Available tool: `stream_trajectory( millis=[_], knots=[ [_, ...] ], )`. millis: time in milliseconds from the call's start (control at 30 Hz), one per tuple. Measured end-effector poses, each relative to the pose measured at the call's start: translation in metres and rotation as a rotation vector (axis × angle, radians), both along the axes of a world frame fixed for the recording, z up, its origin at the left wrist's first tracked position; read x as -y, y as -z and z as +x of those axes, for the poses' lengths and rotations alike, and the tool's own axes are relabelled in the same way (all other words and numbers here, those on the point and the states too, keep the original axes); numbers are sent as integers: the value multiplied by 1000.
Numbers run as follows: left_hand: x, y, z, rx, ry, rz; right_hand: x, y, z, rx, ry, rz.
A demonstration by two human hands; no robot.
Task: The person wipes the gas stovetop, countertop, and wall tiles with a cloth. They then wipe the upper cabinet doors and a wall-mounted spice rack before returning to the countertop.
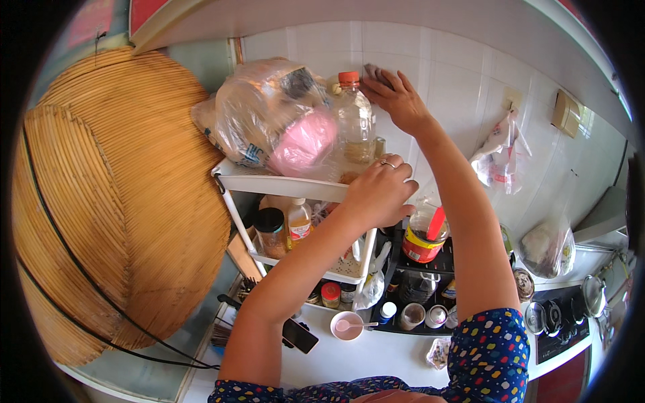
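My right hand (400, 103) presses a grey cloth (378, 76) against the white tiled wall (453, 90), behind a clear plastic bottle with an orange cap (357, 126). My left hand (380, 189), with a ring on one finger, is at the right end of the top tray of a white plastic rack (282, 182). Its fingers are curled, and whether they grip the tray is hidden. On that tray, left of the bottle, sits a bulging clear plastic bag (262, 111) with a pink item (305, 143) inside.
A large round woven tray (151, 176) leans at the left. Below are a black-lidded jar (270, 231), a yellow-labelled jug (425, 239), a pink bowl with a spoon (346, 332) and a phone (300, 336). Bags (504, 156) hang on the wall; a gas stove (562, 322) stands right.
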State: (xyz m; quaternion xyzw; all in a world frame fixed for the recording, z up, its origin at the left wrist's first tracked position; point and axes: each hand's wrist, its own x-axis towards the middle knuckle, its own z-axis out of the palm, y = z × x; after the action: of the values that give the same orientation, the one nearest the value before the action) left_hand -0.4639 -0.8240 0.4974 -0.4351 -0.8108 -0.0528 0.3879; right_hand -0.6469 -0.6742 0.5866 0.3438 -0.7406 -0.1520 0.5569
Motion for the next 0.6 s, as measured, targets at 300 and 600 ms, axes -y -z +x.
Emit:
stream_trajectory(
  millis=[300,600],
  knots=[
    [-2,-1,0,13,-6,-38,-132,-44,11,-340,234,-673],
    [-3,-4,5,70,-79,-50,-100,-9,39,153,19,-42]
  ],
)
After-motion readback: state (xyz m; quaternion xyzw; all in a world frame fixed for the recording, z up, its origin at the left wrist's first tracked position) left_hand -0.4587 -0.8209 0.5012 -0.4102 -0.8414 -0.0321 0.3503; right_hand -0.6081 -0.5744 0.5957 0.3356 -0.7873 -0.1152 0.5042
